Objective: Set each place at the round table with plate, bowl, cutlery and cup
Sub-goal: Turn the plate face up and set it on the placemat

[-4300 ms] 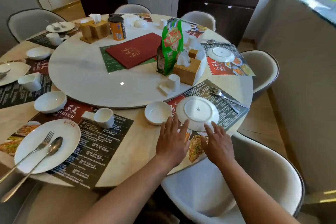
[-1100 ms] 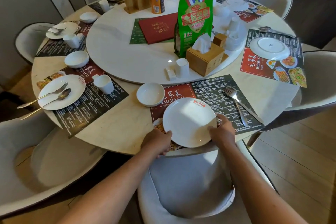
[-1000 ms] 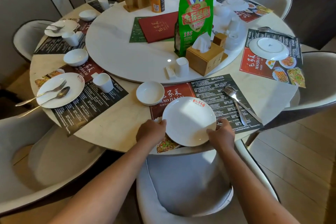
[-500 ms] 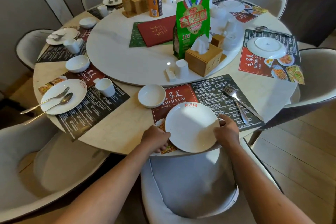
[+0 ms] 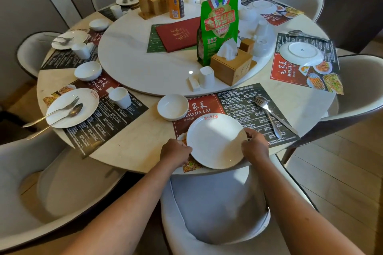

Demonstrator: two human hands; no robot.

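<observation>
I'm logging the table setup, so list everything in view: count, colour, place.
Plates: five, white, on placemats.
Bowls: three, white, beside placemats.
Cups: three, white, left settings.
Fork and spoon: silver, right of near plate.
Snack bag: one, green, turntable.
Tissue box: wooden, turntable.
Menu: red, turntable.
Canister: orange, far turntable.
Left hand: grips near plate's left rim.
Right hand: grips its right rim.

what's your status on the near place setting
Left hand and right hand both grip the plate, face up on the near placemat. Bowl set; fork off to the right. No cup here yet. Nothing blocking.
</observation>
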